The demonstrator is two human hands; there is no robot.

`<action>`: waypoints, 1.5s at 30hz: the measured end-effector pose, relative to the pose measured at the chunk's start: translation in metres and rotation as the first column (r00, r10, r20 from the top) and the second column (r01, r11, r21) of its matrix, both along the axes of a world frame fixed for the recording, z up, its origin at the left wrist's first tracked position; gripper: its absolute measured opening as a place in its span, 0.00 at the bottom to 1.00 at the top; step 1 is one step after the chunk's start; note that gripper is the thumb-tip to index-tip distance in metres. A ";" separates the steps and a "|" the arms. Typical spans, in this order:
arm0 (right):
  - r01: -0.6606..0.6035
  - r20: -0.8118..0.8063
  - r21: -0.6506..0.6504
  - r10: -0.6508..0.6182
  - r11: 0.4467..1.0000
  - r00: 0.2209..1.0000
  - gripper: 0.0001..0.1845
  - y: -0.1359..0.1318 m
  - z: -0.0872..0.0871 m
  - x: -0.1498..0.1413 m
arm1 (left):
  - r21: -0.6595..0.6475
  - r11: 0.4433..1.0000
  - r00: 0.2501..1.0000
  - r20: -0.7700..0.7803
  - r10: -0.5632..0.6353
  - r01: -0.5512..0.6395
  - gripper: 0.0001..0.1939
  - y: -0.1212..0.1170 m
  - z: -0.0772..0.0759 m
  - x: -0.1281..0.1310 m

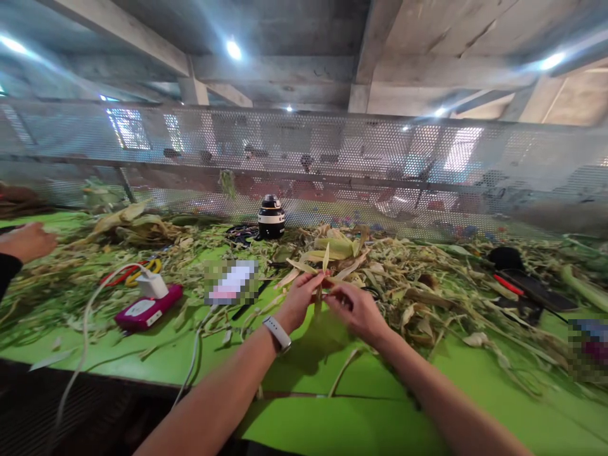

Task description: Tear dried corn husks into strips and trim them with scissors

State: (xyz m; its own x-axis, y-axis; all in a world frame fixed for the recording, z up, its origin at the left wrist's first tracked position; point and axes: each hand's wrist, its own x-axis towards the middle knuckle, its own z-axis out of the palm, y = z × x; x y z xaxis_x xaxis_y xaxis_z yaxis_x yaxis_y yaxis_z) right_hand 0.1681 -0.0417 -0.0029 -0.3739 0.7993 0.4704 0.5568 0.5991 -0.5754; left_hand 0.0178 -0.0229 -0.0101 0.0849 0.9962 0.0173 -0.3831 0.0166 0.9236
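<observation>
My left hand, with a pale watch band at the wrist, pinches a narrow strip of corn husk that points upward from the fingertips. Close on its right, my right hand has its fingers curled at the lower part of the husk piece, thumb and index finger together. Both hands are held just above the green table. Right behind them lies a heap of dry corn husks. How the strips cross between my fingers is too small to make out.
A purple power strip with a white charger and cable sits left, near a phone. A black-and-white jar stands before a perforated metal screen. Another person's hand reaches in at far left. Husk scraps cover much of the table.
</observation>
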 end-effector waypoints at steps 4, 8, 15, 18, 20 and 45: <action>0.316 -0.007 0.221 -0.323 0.923 0.946 0.13 0.004 0.008 0.014 | -0.024 0.999 0.998 -0.038 -0.040 0.039 0.19 0.001 0.000 -0.001; 0.183 0.149 0.122 -0.200 0.976 0.968 0.13 0.013 0.001 0.020 | 0.051 0.999 0.992 -0.130 -0.011 0.018 0.17 0.006 -0.006 0.001; -0.081 0.211 -0.101 0.101 0.992 0.972 0.19 0.013 -0.005 0.011 | 0.100 0.992 0.984 -0.168 -0.053 0.071 0.16 0.008 -0.006 -0.001; -0.137 0.202 -0.176 0.172 0.975 0.964 0.19 0.010 -0.002 0.010 | 0.110 0.992 0.978 -0.208 -0.033 0.057 0.13 0.005 -0.002 -0.004; -0.112 0.215 -0.138 0.141 0.984 0.966 0.18 0.007 0.002 0.012 | 0.119 0.991 0.972 -0.232 -0.028 0.056 0.11 0.005 0.000 -0.005; 0.119 -0.332 0.116 -0.074 0.986 0.941 0.07 0.012 -0.011 -0.006 | 0.059 0.803 0.731 -0.458 -0.506 0.593 0.25 -0.011 -0.003 0.006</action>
